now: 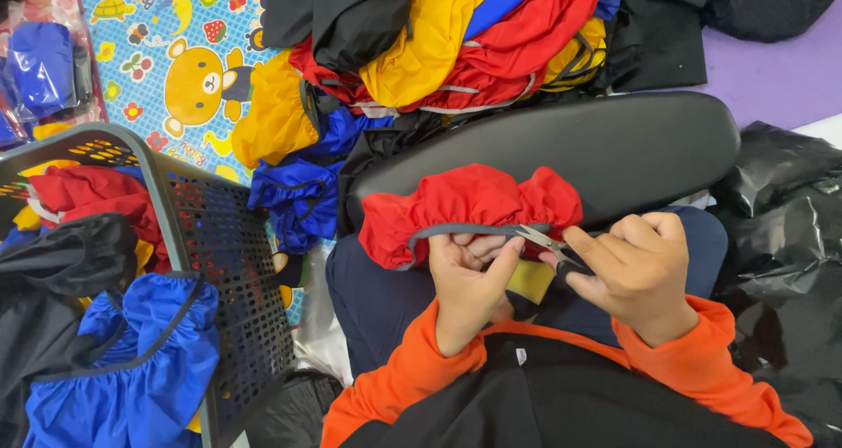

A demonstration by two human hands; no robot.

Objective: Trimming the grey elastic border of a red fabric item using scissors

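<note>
Red fabric cover (465,204), soft and light, was pinched at its grey elastic hem by the left hand (467,283) while the right hand (636,268) gripped small snips (542,238) beside it.

This looks like a small sewing or garment-finishing workroom set up on a floor, not a home at rest. A heap of red, yellow, blue and black elasticated fabric covers (456,45) lies at twelve o'clock, and a grey perforated plastic basket (230,264) at nine o'clock holds more of the same. A black padded board (614,145) rests across the seated person's lap near the centre, black plastic bags (785,229) sit at three o'clock, and a cartoon-printed play mat (167,71) covers the floor at eleven o'clock.
</note>
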